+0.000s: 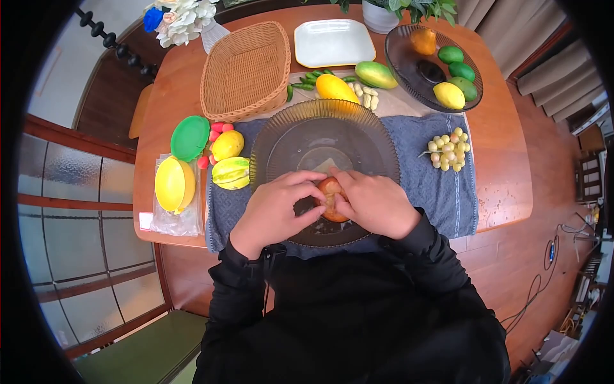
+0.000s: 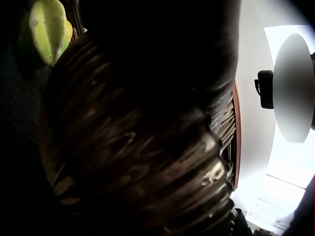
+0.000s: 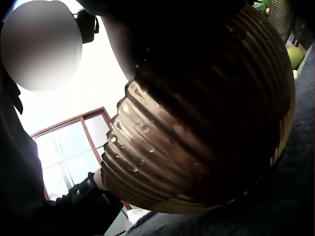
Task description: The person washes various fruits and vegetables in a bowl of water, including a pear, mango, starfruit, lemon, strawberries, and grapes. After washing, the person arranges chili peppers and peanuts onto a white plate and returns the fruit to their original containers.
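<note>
Over the large brown ribbed glass bowl (image 1: 268, 141), both hands grip a round reddish-orange fruit (image 1: 330, 187) with a paler patch on top; I cannot tell its kind. My left hand (image 1: 275, 206) curls round its left side, index finger across the top and thumb towards its lower edge. On the opposite side, my right hand (image 1: 378, 203) has its fingers at the top and its thumb pressed against the front. Water drops dot the ribbed bowl wall (image 3: 147, 142) in the right wrist view. Dark shadow hides most of both hands in the wrist views.
A blue-grey cloth (image 1: 422, 185) lies under the bowl. Grapes (image 1: 449, 150) are at right, a striped yellow-green fruit (image 1: 231, 173), yellow bowl (image 1: 174, 185) and green plate (image 1: 190, 138) at left. Behind stand a wicker basket (image 1: 246, 73), white tray (image 1: 334, 43) and dark fruit bowl (image 1: 400, 54).
</note>
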Motion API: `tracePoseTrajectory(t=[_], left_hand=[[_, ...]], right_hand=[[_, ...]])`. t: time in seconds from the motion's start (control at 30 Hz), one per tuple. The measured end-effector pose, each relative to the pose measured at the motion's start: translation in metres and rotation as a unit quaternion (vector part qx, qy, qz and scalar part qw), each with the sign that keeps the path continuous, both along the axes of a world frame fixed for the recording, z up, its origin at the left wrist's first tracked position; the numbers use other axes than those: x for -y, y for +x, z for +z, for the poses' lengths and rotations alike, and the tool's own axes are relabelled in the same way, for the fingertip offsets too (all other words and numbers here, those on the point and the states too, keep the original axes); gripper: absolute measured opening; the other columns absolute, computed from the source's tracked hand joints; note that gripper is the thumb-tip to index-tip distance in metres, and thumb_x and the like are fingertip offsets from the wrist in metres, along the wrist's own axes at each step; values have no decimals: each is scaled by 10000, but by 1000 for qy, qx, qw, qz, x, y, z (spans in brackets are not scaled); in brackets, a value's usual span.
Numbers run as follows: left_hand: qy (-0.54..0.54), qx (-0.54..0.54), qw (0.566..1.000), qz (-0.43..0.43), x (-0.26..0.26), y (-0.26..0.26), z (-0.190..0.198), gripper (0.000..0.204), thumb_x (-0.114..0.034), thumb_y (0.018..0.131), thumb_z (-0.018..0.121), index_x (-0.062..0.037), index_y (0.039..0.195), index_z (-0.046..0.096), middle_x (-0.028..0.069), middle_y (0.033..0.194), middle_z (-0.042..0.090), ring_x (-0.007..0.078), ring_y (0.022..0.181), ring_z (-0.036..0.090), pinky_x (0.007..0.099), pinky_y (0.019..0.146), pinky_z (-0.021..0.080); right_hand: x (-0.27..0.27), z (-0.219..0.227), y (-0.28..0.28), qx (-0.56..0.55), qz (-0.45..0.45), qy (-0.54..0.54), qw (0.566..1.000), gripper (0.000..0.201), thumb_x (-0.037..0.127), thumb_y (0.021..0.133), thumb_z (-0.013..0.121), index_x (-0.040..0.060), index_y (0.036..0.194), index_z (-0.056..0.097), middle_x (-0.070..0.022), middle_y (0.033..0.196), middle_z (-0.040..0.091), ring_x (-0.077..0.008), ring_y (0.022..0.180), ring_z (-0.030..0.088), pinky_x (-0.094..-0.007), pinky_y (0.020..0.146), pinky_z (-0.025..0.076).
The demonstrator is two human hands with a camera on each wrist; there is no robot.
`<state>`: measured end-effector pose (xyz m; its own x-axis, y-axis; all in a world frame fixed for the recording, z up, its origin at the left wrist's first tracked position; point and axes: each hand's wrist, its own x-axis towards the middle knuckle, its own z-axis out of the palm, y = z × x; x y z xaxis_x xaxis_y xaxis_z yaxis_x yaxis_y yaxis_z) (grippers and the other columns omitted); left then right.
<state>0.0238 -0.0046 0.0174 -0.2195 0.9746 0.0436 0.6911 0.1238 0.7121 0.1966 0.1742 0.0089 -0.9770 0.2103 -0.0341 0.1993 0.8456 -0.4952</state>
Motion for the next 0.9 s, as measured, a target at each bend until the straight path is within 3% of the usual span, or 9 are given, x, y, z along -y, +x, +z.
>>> tracePoseTrajectory(t=[0.27,0.53,0.73,0.9], left_hand=[[12,2,1000,8,0,-1,-4,173,-148,921,858,-78,1053,773,96,1384,734,337,1223,728,409,1026,582],[12,21,999,27,0,0,-4,199,-116,932,838,-79,1087,719,74,1374,741,291,1149,740,366,938,593],[13,16,999,26,0,0,-6,208,-123,937,841,-76,1094,712,69,1365,746,278,1132,741,354,900,595],[12,13,999,30,0,0,-7,217,-130,938,846,-72,1092,704,68,1357,751,278,1132,741,355,890,597]], right_hand=[[1,-1,1,-7,-8,-4,1000,475,280,1107,546,-19,1475,567,-218,1080,766,-429,875,775,-518,788,627],[1,4,0,-8,6,7,1000,633,510,1080,628,28,1487,577,-209,1160,756,-416,908,778,-502,779,632],[-1,1,1,-6,15,12,1000,607,423,1032,703,20,1469,583,-195,1185,737,-414,931,775,-502,793,629],[-1,-1,1,-9,13,7,1000,585,330,1020,667,-19,1479,571,-202,1196,731,-417,922,770,-500,807,627]])
